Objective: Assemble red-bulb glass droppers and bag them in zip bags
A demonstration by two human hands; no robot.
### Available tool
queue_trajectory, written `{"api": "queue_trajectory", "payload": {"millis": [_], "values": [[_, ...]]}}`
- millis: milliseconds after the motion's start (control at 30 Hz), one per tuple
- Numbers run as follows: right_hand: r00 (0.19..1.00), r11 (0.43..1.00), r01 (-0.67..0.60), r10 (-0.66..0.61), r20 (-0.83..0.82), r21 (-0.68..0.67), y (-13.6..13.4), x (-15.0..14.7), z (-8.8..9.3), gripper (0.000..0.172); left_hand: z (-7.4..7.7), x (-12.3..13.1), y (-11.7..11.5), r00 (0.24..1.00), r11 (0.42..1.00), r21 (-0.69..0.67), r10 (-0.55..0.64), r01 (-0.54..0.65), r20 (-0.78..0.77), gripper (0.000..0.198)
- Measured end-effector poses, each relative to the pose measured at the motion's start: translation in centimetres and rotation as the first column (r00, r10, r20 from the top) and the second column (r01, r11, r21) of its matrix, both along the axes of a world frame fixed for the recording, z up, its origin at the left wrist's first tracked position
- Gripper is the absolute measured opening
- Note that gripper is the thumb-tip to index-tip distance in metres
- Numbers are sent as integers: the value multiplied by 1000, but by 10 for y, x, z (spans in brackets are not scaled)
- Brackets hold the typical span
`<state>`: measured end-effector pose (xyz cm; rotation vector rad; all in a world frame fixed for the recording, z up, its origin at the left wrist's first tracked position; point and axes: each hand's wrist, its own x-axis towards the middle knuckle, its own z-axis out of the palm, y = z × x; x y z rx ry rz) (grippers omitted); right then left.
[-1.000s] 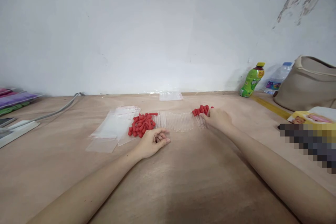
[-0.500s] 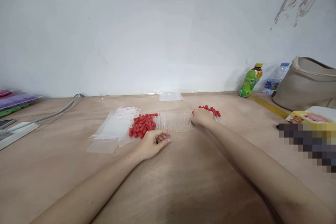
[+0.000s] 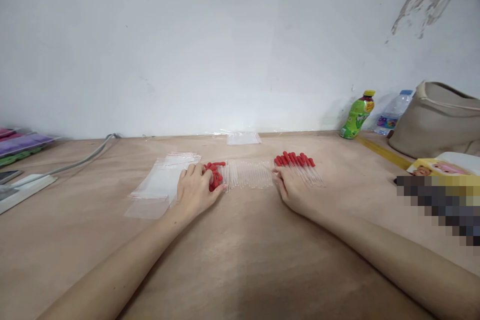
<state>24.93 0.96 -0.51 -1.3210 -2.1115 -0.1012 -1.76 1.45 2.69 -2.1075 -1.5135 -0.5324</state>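
My left hand (image 3: 195, 187) reaches over a pile of red rubber bulbs (image 3: 216, 180), with its thumb apart from its fingers and some fingertips hidden. A row of thin clear glass tubes (image 3: 249, 175) lies between my hands. At the row's right end my right hand (image 3: 294, 187) has its fingers closed together at a tube; the pinch itself is partly hidden. Just beyond and right of that hand lie several glass droppers (image 3: 308, 175), tubes with red bulbs (image 3: 294, 159) on their far ends, side by side.
Clear zip bags (image 3: 155, 185) lie left of the pile; another bag (image 3: 243, 138) is by the wall. A green bottle (image 3: 358, 115), a water bottle (image 3: 393, 112) and a beige bag (image 3: 435, 120) stand at right. A power strip (image 3: 28, 192) with a grey cable (image 3: 90, 156) lies left.
My left hand has moved left and forward onto the bulb pile. My right hand has drawn back from the droppers' bulbs toward the tube row, uncovering more red bulbs.
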Motion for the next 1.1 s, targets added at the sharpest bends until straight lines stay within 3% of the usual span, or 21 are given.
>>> {"api": "queue_trajectory", "payload": {"millis": [133, 267, 333, 400, 467, 533, 733, 933, 1100], "values": [[998, 991, -32, 38, -46, 127, -9, -3, -8, 28, -4, 0, 3, 999, 999, -4, 33, -33, -26, 34], [990, 989, -65, 80, -112, 134, -6, -2, -7, 22, 5, 2, -2, 1000, 998, 62, 26, -25, -17, 28], [989, 993, -31, 46, -139, 111, -5, -1, -7, 21, 8, 7, -8, 998, 995, 80, -54, 53, 20, 25], [988, 996, -15, 28, -151, 84, -5, 1, -7, 21, 7, 15, -16, 976, 978, 31, -207, 205, 75, 22], [990, 998, -39, 46, -136, 51, -8, 1, -6, 22, -1, 24, -23, 925, 929, -73, -348, 362, 150, 18], [993, 997, -70, 73, -95, 27, -12, -1, -2, 21, -10, 31, -28, 883, 878, -166, -409, 450, 233, 13], [990, 993, -120, 118, 77, 18, -22, -10, 9, 18, -27, 37, -24, 819, 834, -181, -428, 520, 382, 16], [973, 971, -231, 230, 18, 55, -17, -11, -5, 21, -29, 39, -14, 744, 792, -138, -478, 595, 467, 11], [965, 962, -260, 261, -11, 88, -21, -14, -5, 19, -26, 39, -19, 705, 794, -178, -382, 582, 598, 14]]}}
